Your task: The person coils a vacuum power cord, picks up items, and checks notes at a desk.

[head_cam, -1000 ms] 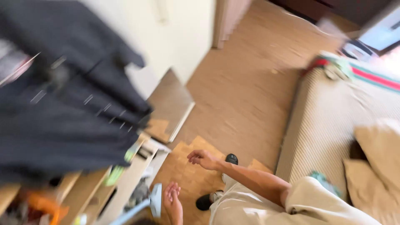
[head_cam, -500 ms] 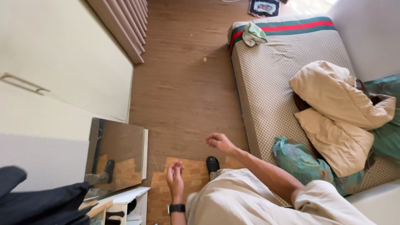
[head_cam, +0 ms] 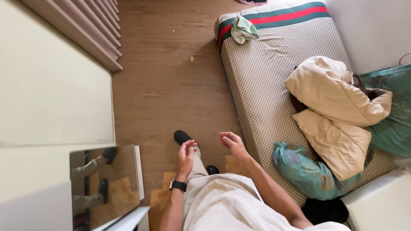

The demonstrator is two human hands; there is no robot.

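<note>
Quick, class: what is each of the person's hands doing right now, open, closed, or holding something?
Left hand: loosely curled, fingertips pinched together; whether it holds anything cannot be told.
Right hand: open, fingers relaxed and curled, holding nothing, raised near the mattress edge.

Brown wood floor (head_cam: 171,85) with a low mattress (head_cam: 265,90) on it, checked cover, red and green stripes at the far end. On the mattress: a small pale green cloth (head_cam: 243,29) at the striped end, a big cream blanket (head_cam: 336,113) bunched up toward the near end, a teal patterned bundle (head_cam: 310,173) just beside the blanket at the near edge. On the floor left of the mattress: a tiny crumb (head_cam: 192,58), a mirror (head_cam: 105,182) leaning near the wall.
</note>
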